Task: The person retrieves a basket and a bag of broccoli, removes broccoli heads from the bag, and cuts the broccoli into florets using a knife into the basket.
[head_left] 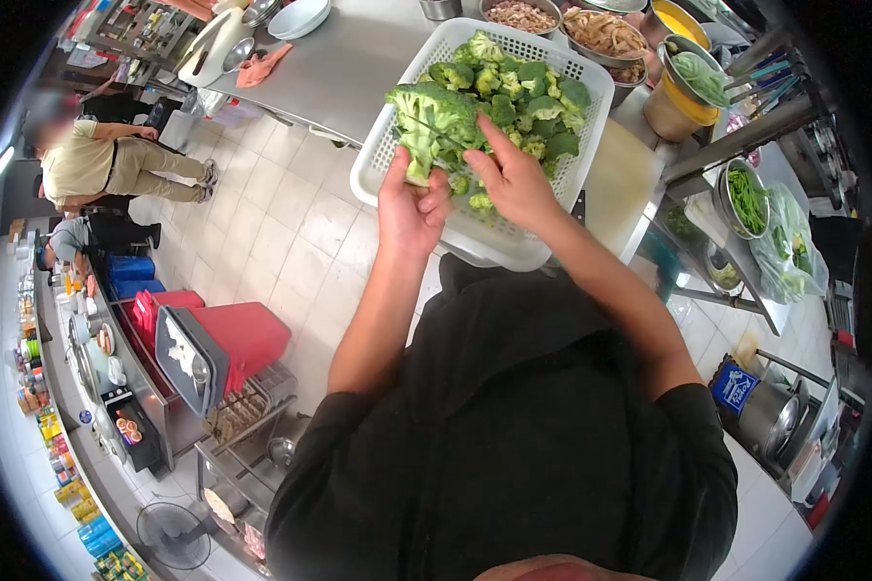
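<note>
My left hand is closed around the stem of a large broccoli head, holding it up over the near left part of a white perforated basket. From the right, my right hand reaches to the same head, its index finger stretched out. It grips what looks like a small knife, whose thin dark blade lies across the broccoli; the handle is hidden in the hand. Below and beyond, many cut broccoli florets fill the basket.
A cutting board lies right of the basket. Metal bowls of food, one with sliced pieces, stand behind it. Green vegetables fill a bowl at the right. A red bin stands on the floor at left; a person stands farther off.
</note>
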A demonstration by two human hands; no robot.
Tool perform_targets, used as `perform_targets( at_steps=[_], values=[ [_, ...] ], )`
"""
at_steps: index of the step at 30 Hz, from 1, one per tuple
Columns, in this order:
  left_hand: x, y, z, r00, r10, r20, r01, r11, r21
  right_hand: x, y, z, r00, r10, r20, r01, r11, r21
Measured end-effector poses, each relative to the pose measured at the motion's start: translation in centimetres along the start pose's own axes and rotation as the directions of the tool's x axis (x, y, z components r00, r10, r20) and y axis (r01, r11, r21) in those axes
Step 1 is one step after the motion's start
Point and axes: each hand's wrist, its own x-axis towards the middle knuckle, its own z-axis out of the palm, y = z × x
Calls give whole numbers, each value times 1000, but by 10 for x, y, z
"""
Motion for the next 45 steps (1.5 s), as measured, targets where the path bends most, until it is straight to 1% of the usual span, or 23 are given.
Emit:
perform_targets(
  at_steps=[2,4,7,11,14,15,18,21,24,25,28,31,34,37,39,42,45],
  values=[
    [-1,-3,1,999,-27,24,28,999,-24,2,4,3,998,-48,-37,48,999,-23],
    [-2,-3,-1,998,-35,43,36,999,-35,1,5,4,997,-64,-46,64,998,4],
    [-6,-1,2,997,-48,52,49,999,-4,4,11,8,995,-70,-69,72,997,26],
    [-4,2,1,1000,-8,28,7,999,40,14,7,14,997,-23,-73,25,999,29],
    [-1,2,-6,998,34,45,-38,994,102,24,11,23,996,-3,-89,5,1000,21],
    [-3,0,-5,999,43,11,-44,990,133,31,17,27,993,-51,-107,55,998,36],
    [-1,-5,-9,998,67,-9,-65,991,120,34,24,29,989,-95,-111,101,993,54],
    [-1,-9,-14,987,157,-25,-149,968,204,34,40,18,996,-88,2,87,987,137],
    [-1,-5,-20,972,229,-50,-203,930,307,12,33,-7,993,80,-87,-73,994,80],
    [-1,-4,-22,967,249,-59,-214,914,345,4,24,-16,992,104,-70,-104,995,7],
    [-4,-5,-24,955,289,-70,-231,868,440,-9,10,-20,998,-33,-57,30,998,-58],
    [-8,-12,-17,951,302,-63,-238,848,474,-8,-12,-19,998,-24,58,32,987,-156],
    [-11,-19,-12,959,280,-53,-223,853,472,-5,-12,-18,996,-64,54,74,976,-204],
    [-15,-20,-10,967,252,-23,-210,852,480,-8,-16,-22,998,-3,69,19,972,-233],
    [-17,-21,-6,968,250,-12,-212,844,493,-9,-15,-20,999,7,41,5,962,-274],
    [-14,-24,-12,974,221,-42,-178,872,455,-6,-11,-14,1000,7,11,-3,953,-303],
    [-11,-24,-18,969,244,-38,-190,833,519,2,4,-2,999,-8,-32,-1,956,-292]
  ],
)
